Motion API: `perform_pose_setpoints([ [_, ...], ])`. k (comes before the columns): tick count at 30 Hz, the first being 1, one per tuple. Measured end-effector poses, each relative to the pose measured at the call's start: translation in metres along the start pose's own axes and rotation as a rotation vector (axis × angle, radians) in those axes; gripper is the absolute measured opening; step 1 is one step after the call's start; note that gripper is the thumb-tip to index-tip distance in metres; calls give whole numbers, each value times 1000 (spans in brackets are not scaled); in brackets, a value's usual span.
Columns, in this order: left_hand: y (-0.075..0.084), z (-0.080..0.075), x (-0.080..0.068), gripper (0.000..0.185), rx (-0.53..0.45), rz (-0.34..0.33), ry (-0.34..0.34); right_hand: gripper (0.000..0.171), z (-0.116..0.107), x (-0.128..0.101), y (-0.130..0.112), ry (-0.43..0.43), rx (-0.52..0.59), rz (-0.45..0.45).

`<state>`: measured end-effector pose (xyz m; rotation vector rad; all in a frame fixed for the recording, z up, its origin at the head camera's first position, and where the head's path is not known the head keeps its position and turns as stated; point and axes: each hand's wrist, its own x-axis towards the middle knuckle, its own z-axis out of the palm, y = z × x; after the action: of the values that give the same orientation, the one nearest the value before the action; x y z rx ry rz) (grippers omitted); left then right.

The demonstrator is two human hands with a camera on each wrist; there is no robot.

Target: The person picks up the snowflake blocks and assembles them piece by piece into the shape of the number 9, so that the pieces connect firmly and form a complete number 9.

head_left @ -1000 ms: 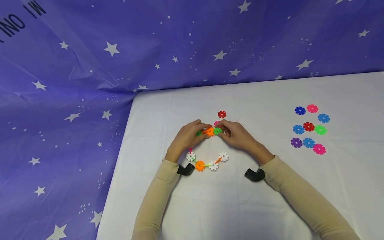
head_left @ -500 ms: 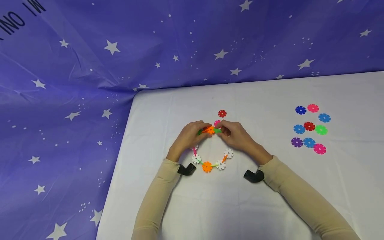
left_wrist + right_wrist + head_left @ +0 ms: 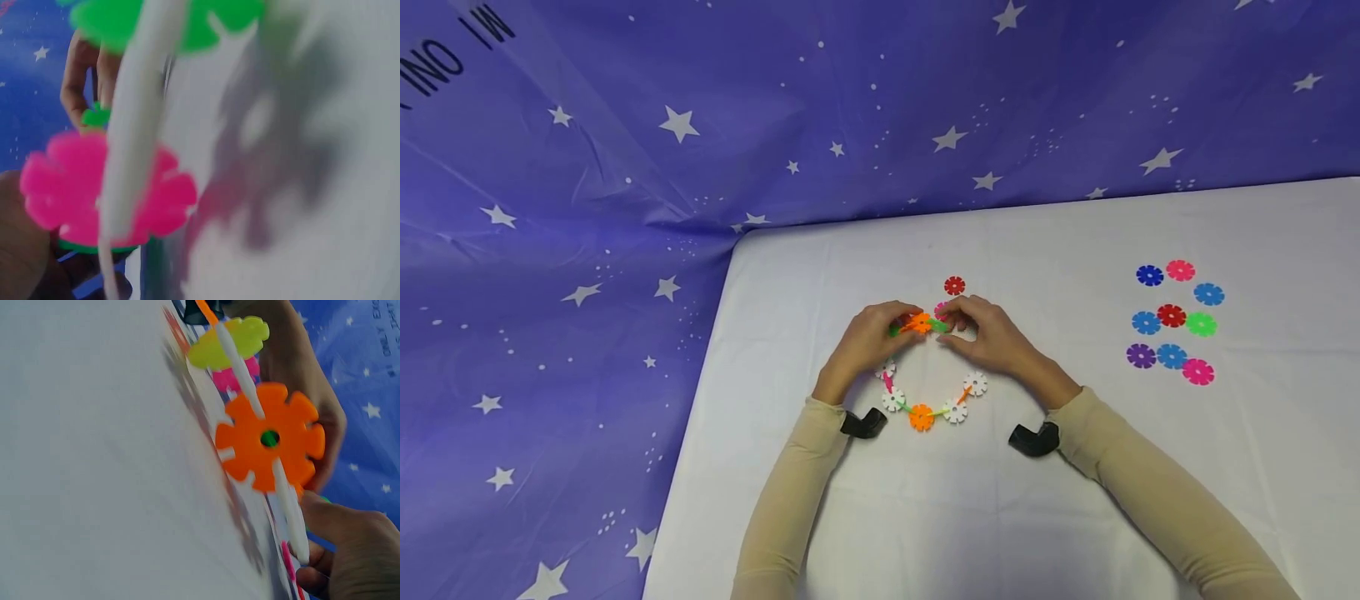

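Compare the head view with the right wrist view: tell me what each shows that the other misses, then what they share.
Only the head view shows the loose discs grouped at the right of the white table, a lone red disc, the starry blue backdrop's full spread, both sleeves, and the chain's hanging loop.

Only the right wrist view shows the orange disc's green centre hole and slotted rim close up.

Both show the left hand and right hand pinching the disc chain.
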<state>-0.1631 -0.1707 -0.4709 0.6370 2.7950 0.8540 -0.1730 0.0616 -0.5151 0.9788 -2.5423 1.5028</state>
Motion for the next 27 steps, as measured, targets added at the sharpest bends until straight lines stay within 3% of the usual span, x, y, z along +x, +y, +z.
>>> perform_pose_setpoints([
  [5,-8,-5,-2,40,43,-76,-6,39,-4,3,1,-46,-168,62],
  [11,-11,-7,-2,40,28,-89,-8,37,-1,12,4,-68,-262,128],
  [20,-11,-5,-1,44,54,-90,3,29,-1,14,2,-31,-229,149],
  [27,-10,-6,1,47,76,-19,16,32,-6,6,-5,-25,-89,207],
])
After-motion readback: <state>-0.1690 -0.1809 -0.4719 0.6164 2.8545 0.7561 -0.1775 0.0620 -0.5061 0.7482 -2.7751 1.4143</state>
